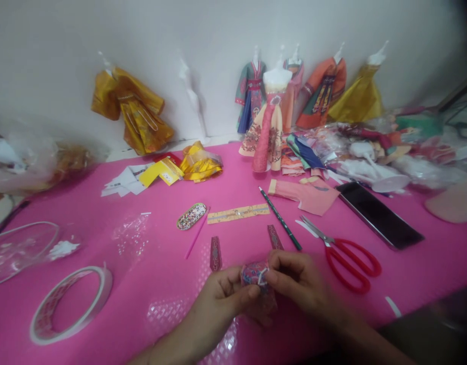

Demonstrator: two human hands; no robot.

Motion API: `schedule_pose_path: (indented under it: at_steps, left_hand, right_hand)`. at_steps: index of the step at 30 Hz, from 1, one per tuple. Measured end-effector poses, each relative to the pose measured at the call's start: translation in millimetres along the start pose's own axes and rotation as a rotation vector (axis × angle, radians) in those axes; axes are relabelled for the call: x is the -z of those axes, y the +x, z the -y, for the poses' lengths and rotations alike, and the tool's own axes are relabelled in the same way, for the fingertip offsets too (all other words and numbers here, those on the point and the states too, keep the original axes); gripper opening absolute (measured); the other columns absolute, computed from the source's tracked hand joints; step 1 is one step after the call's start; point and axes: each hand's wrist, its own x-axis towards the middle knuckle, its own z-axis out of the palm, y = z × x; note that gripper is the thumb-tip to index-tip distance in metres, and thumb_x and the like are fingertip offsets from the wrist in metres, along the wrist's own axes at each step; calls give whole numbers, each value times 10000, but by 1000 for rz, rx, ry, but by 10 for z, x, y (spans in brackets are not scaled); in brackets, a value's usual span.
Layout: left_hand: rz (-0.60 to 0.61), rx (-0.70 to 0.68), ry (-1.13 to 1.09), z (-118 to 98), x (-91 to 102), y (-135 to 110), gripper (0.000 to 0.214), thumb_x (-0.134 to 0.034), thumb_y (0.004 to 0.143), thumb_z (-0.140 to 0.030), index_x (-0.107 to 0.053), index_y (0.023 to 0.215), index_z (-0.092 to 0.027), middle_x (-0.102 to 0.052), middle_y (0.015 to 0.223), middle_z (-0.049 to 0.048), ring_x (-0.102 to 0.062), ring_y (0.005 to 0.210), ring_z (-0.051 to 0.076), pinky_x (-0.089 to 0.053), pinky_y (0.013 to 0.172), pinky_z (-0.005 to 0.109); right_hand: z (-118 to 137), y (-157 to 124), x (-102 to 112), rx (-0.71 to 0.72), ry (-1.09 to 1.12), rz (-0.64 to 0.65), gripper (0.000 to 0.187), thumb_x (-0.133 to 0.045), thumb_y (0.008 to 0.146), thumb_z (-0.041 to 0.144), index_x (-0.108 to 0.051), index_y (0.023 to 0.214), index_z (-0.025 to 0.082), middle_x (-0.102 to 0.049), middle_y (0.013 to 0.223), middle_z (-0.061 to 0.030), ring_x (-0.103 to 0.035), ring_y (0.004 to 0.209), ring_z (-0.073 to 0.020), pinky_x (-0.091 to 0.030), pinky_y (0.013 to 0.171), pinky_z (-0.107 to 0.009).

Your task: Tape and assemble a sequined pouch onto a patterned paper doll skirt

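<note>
My left hand (222, 296) and my right hand (296, 279) meet over the near edge of the pink table (142, 284). Both pinch one small folded piece of patterned red and blue paper (252, 274), with a bit of white at its right end between my right fingertips. Two narrow dark red patterned strips (216, 252) (275, 236) lie just beyond my hands. A yellow patterned band (238, 213) lies further back.
Red-handled scissors (343, 253), a dark pencil (279, 218) and a phone (380, 214) lie to the right. A tape roll (72, 301) and clear lid (16, 248) sit left. Paper dresses on small mannequins (267, 121) stand along the wall, with bagged scraps (370, 147) nearby.
</note>
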Motion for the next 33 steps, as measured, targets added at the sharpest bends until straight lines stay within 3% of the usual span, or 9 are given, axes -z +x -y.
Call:
schedule_pose_path:
  at_steps: [9, 14, 19, 25, 33]
  left_hand:
    - [-11, -5, 32, -54, -26, 13, 395, -783, 750, -500, -743, 751, -107, -714, 617, 42, -652, 535, 107, -524, 586, 190]
    - [-22, -3, 27, -50, -47, -13, 348, -779, 769, -455, -740, 748, -110, -705, 603, 33, -651, 524, 106, -518, 565, 187]
    - [35, -10, 24, -46, -47, -21, 402, -752, 776, -509, -745, 769, -107, -694, 616, 37, -650, 525, 115, -513, 558, 202]
    - [7, 71, 42, -49, -35, -29, 320, -848, 691, -407, -729, 725, -112, -707, 648, 37, -660, 568, 114, -530, 591, 213]
    - [33, 10, 51, -25, -60, -44, 323, -861, 674, -396, -719, 750, -117, -664, 658, 8, -611, 616, 101, -485, 609, 201]
  right_hand:
    - [-48, -6, -25, -1, 30, 35, 348, -646, 879, 432, -561, 668, 169, -615, 606, -12, -597, 575, -147, -423, 556, -270]
    - [-60, -11, -26, -5, 29, 29, 353, -646, 878, 436, -565, 669, 164, -594, 612, -1, -569, 577, -132, -402, 552, -256]
    - [-4, -13, -8, -12, 19, -42, 360, -662, 856, 441, -556, 650, 165, -565, 603, 16, -529, 589, -119, -388, 560, -241]
    - [51, -8, -8, -10, 18, -13, 366, -655, 855, 442, -537, 634, 176, -566, 585, 16, -517, 575, -116, -393, 558, -239]
    - [42, -11, -3, -24, 13, -53, 379, -660, 839, 452, -517, 624, 176, -480, 604, 35, -443, 586, -105, -359, 553, -231]
